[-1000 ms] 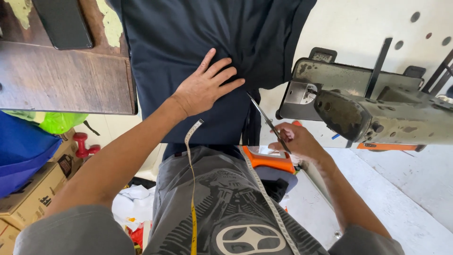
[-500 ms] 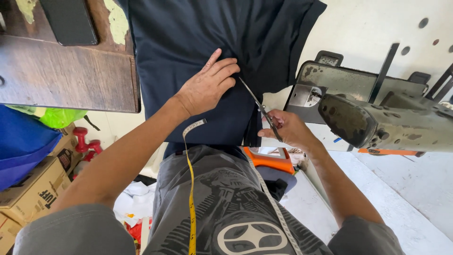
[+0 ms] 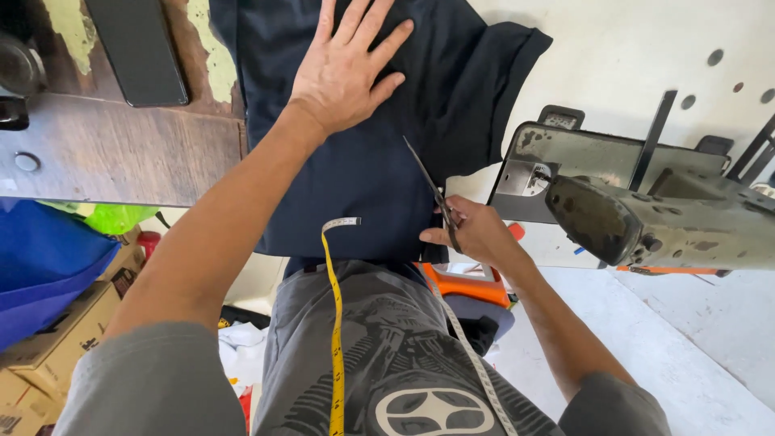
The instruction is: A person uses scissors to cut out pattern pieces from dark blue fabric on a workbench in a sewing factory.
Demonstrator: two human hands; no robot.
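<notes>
1. Nearest me, I see the yellow measuring tape (image 3: 333,323) hanging down the grey printed shirt, much as it did a second ago.
2. My right hand (image 3: 476,234) grips the scissors (image 3: 432,192) in clenched fingers, blades now laid against the dark navy garment (image 3: 363,186); a second ago they sat lower, off the cloth.
3. Farther out, my left hand (image 3: 347,69) has slid up the garment, fingers spread flat, grasping nothing.
4. Beyond, the sewing machine (image 3: 646,210) is unchanged.
</notes>
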